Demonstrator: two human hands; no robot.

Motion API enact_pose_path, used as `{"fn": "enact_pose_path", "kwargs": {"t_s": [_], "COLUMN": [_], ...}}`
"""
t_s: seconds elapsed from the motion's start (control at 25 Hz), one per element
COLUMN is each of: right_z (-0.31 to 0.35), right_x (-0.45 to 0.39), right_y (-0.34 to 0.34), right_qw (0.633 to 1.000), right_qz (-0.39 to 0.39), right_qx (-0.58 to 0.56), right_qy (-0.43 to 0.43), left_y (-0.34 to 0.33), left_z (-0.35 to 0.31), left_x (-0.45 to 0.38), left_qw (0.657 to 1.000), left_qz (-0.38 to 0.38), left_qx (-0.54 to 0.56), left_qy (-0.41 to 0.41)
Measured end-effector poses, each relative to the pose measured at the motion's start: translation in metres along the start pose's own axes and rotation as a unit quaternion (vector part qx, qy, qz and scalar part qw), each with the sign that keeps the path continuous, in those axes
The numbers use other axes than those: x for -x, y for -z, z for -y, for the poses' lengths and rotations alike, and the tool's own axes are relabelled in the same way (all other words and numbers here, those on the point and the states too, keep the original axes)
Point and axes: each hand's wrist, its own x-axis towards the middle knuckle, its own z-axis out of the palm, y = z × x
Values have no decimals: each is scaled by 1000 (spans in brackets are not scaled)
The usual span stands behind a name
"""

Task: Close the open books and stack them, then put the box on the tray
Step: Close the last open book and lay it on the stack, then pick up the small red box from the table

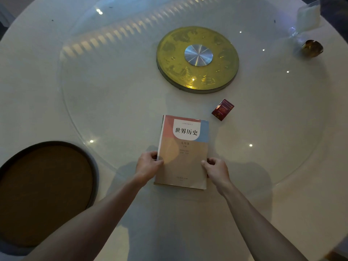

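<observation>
A closed book point(183, 147) with a pink, blue and tan cover lies face up in front of me on the glass turntable; a thicker edge beneath it suggests another book under it. My left hand point(148, 164) grips its left edge and my right hand point(216, 167) grips its right edge, thumbs on the cover. A small dark red box point(222, 109) lies on the glass just beyond the book's far right corner. The round brown tray point(47, 191) with a dark rim sits at the near left.
A round gold hub with a silver centre point(197, 59) stands in the middle of the glass turntable point(113, 102). At the far right lie a clear plastic bag point(308, 17) and a small gold-brown object point(312, 48).
</observation>
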Motion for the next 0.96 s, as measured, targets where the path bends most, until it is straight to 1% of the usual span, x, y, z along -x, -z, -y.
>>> {"fn": "enact_pose_path", "kwargs": {"t_s": [0.12, 0.2, 0.28, 0.36, 0.44, 0.6, 0.64, 0.8, 0.96], "right_z": [14, 23, 30, 39, 52, 83, 88, 102, 102], "right_x": [4, 1, -11, -29, -49, -90, -101, -127, -137], "right_y": [6, 14, 27, 42, 58, 86, 92, 103, 104], "right_qw": [1000, 998, 999, 999, 999, 994, 994, 996, 996], "right_qz": [19, 47, 41, 3, -31, -85, -92, -65, -27], "right_qx": [-14, -23, 11, 35, 42, 46, 34, -56, -80], "right_qy": [-20, -33, -18, -2, 9, 45, 47, 22, 23], "left_y": [0, -4, -9, -15, -24, -55, -65, -99, -128], "left_z": [-14, -32, -58, -91, -122, -172, -184, -213, -222], "left_x": [-7, -14, -23, -32, -46, -81, -87, -110, -124], "left_qw": [1000, 998, 991, 982, 979, 987, 987, 987, 988], "left_qz": [-12, -44, -84, -97, -74, 34, 50, 84, 103], "left_qx": [-20, -32, -77, -103, -96, -54, -52, -58, -61], "left_qy": [4, -17, -66, -129, -161, -147, -145, -121, -96]}}
